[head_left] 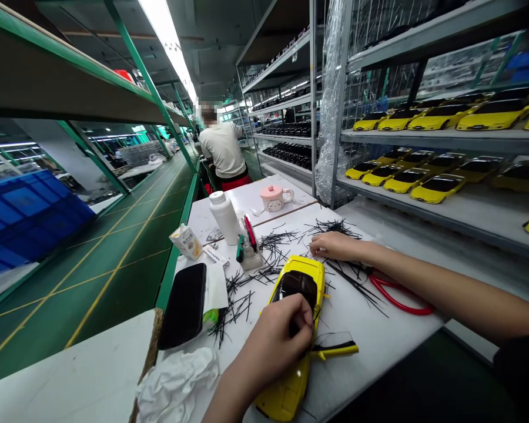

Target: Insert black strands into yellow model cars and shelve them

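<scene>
A yellow model car [286, 393] with a dark windscreen lies on the white table, its open door [337, 351] sticking out to the right. My left hand [284, 326] rests on the car's roof area with thumb and fingers curled in a pinch; whatever is between the fingertips is hidden. Just beyond the car's right front corner, my right hand [330, 245] has its fingers bent together beside a pile of thin black strips [335, 226]. What it holds, if anything, is too small to make out. Red-handled pliers or cutters [401, 299] lie under my right forearm.
Left of the car are a phone [183, 305], crumpled white paper [178, 385], a drink carton [186, 242] and a white bottle [224, 217]. A pink-lidded mug [273, 200] stands farther back. Shelves [401, 141] of yellow cars rise at right; a person [224, 147] sits ahead.
</scene>
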The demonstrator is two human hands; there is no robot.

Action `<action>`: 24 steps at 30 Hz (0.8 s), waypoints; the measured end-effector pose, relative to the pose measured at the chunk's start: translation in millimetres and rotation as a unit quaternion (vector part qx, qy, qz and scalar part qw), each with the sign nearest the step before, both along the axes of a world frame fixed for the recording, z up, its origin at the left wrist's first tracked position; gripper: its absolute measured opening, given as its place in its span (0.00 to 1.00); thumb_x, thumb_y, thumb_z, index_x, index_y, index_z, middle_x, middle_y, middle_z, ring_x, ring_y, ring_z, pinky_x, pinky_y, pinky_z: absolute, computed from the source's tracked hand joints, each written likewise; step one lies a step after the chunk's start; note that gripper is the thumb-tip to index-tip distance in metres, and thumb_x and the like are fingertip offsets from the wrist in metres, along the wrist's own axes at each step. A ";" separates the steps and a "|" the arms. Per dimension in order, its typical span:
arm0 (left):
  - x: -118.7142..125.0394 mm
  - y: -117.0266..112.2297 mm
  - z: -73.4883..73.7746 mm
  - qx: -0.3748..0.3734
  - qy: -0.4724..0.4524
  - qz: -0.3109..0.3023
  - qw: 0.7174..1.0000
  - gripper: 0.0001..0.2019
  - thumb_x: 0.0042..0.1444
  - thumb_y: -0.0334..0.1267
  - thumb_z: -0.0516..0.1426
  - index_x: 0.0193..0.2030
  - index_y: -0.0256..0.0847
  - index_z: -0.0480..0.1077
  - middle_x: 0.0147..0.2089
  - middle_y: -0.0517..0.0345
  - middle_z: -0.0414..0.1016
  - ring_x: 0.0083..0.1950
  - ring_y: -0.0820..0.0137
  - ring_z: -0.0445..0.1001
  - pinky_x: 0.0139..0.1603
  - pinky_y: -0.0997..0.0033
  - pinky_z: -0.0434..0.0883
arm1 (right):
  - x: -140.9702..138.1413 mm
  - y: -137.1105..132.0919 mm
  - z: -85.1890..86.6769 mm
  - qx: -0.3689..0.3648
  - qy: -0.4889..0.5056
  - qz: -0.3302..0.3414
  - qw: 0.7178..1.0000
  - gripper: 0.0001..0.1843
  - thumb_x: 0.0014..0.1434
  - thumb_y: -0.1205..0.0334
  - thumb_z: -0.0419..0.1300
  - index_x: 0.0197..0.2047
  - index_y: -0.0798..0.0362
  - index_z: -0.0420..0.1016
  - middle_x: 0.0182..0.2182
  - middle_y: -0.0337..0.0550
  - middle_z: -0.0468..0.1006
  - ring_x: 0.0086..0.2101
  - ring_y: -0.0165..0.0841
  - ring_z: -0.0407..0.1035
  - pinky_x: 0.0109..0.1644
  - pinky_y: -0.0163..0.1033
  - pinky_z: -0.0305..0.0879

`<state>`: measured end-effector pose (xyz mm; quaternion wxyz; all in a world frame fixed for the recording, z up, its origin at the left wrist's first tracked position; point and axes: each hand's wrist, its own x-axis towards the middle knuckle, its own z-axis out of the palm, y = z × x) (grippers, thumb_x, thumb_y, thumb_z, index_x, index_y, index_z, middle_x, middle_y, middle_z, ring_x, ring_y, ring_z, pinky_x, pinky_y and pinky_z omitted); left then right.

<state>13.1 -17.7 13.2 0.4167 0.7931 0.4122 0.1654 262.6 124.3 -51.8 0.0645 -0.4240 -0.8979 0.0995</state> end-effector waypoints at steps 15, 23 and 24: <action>10.9 -2.5 -13.4 -0.048 -0.257 0.118 0.958 0.09 0.55 0.33 0.57 0.30 0.41 0.59 0.33 0.60 0.69 0.34 0.73 0.67 0.38 0.73 0.65 | -6.3 -49.2 40.8 -0.077 0.221 -0.036 0.972 0.13 0.60 0.54 0.55 0.36 0.54 0.74 0.32 0.43 0.75 0.31 0.33 0.66 0.35 0.37 0.62; 16.4 -9.0 -16.1 0.007 -0.262 0.130 0.956 0.10 0.56 0.34 0.58 0.29 0.41 0.59 0.34 0.58 0.72 0.34 0.72 0.67 0.37 0.71 0.65 | -30.1 -114.0 60.1 -0.424 0.449 -0.084 0.782 0.14 0.48 0.53 0.68 0.28 0.57 0.76 0.22 0.35 0.66 0.22 0.23 0.51 0.24 0.34 0.44; 16.7 -9.3 -15.7 0.011 -0.259 0.127 0.957 0.10 0.56 0.33 0.58 0.28 0.41 0.59 0.34 0.58 0.73 0.34 0.72 0.67 0.37 0.71 0.65 | -31.2 -116.1 59.7 -0.439 0.457 -0.084 0.769 0.13 0.48 0.54 0.69 0.28 0.57 0.76 0.22 0.35 0.66 0.21 0.22 0.50 0.24 0.34 0.42</action>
